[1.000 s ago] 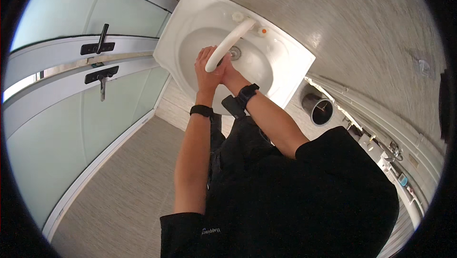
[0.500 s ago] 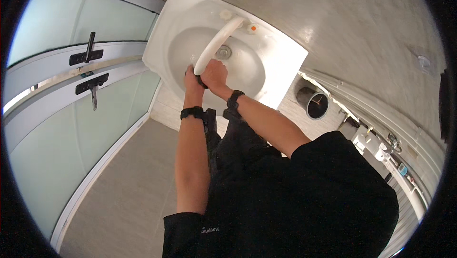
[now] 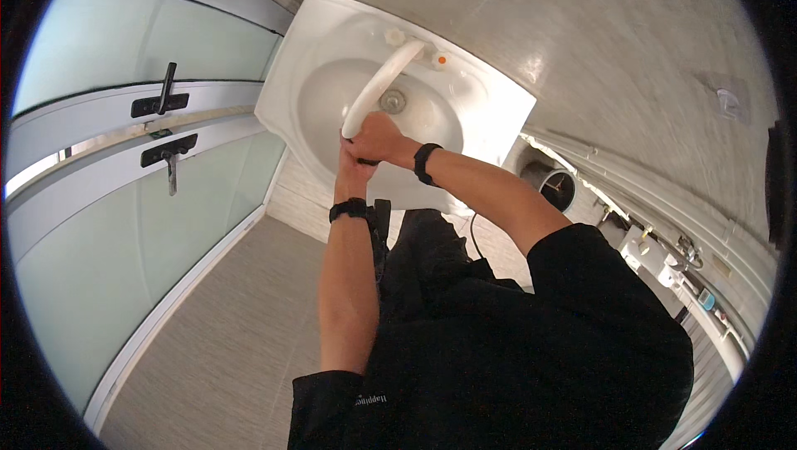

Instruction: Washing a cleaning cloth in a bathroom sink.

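Both my hands meet over the near left part of the white washbasin (image 3: 423,193), just below the end of the curved white spout (image 3: 383,89). My right hand (image 3: 378,139) lies across the top of my left hand (image 3: 353,166), its fingers curled and pressed in. Under it, the left hand's fingers are mostly hidden. A small dark, band-like thing (image 3: 367,162) shows between the hands; I cannot make out what it is. Black bands circle both wrists. Whether water runs from the spout cannot be told.
At the basin's back are two tap knobs, one with an orange dot (image 3: 442,60). A dark bin (image 3: 558,188) stands on the floor to the right, near wall pipes. Frosted glass panels with black handles (image 3: 170,151) line the left side. A grey wall rises behind the basin.
My right hand has shifted over the left hand, covering more of its fingers. Both hands have moved slightly nearer to me, and the whole view has shifted a little.
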`<state>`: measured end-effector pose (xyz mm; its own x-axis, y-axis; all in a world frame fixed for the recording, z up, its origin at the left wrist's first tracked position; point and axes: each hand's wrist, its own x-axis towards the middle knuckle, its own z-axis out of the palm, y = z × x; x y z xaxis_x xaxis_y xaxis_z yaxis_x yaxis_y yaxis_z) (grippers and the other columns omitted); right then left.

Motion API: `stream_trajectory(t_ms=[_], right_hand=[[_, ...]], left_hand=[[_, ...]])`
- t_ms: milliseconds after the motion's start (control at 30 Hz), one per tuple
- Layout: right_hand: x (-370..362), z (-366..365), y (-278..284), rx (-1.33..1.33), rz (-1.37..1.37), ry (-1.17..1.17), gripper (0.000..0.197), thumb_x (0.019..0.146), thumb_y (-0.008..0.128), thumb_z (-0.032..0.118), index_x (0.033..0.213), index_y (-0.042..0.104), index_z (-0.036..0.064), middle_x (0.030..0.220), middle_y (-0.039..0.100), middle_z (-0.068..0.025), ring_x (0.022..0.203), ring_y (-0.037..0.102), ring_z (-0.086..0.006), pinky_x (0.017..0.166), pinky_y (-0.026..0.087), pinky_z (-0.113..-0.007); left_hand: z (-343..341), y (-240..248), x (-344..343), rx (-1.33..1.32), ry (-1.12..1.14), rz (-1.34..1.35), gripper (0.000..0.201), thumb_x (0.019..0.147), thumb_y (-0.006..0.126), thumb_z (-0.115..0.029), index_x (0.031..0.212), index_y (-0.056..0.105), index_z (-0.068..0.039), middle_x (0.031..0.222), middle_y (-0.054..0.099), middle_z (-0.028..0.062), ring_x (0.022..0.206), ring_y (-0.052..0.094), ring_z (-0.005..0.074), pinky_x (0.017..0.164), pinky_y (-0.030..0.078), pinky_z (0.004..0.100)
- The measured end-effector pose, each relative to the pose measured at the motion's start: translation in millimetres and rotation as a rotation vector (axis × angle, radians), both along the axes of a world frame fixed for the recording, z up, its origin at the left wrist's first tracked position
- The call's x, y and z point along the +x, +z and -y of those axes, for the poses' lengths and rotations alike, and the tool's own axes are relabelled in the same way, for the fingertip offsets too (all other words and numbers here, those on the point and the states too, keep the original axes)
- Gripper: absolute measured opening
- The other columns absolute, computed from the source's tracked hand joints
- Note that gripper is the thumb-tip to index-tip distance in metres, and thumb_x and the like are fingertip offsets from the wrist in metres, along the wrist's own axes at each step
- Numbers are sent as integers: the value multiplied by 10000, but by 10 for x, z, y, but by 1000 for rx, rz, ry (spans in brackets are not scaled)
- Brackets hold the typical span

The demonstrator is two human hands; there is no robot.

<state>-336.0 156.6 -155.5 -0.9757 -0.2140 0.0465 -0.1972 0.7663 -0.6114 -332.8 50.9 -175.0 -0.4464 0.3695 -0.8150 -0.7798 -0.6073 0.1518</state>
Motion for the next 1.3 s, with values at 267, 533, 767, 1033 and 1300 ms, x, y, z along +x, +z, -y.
stream_trajectory(t_ms=[267, 533, 767, 1033, 1300], right_hand=[[20, -387, 263, -98, -139, -228, 278, 857, 534, 288, 822, 608, 22, 866, 608, -136, 777, 607, -320, 681, 503, -428], [84, -530, -51, -737, 371, -907, 413, 904, 494, 414, 914, 587, 12, 856, 607, -104, 732, 582, -255, 673, 456, -389], [404, -553, -58, -1442, 709, -824, 585, 865, 484, 594, 1175, 522, 100, 1073, 578, -29, 942, 570, -159, 840, 451, -337], [458, -396, -37, -1881, 845, -642, 585, 872, 497, 548, 1248, 477, 100, 1198, 559, -60, 1072, 554, -204, 953, 420, -376], [86, -162, 236, -2055, 582, -535, 359, 894, 577, 339, 1149, 537, 91, 1092, 606, -39, 993, 591, -156, 865, 478, -324]], left_hand=[[131, 274, -171, -502, -168, -373, 344, 915, 548, -268, 1169, 506, -40, 1060, 588, 86, 952, 598, 183, 768, 529, 346], [34, 713, -105, -487, -736, -589, 395, 861, 632, -266, 1154, 536, -19, 1037, 589, 98, 943, 587, 172, 687, 514, 306], [116, 710, -240, -748, -665, -650, 349, 912, 545, -281, 1175, 525, -51, 1036, 590, 64, 887, 572, 144, 665, 487, 294], [68, 710, -153, -454, -411, -506, 254, 921, 518, -217, 1136, 545, -85, 927, 592, 21, 789, 549, 100, 606, 439, 233], [244, 612, 5, -577, -435, -665, 597, 792, 603, -8, 1322, 344, -100, 1197, 475, 90, 1028, 503, 196, 846, 442, 305]])
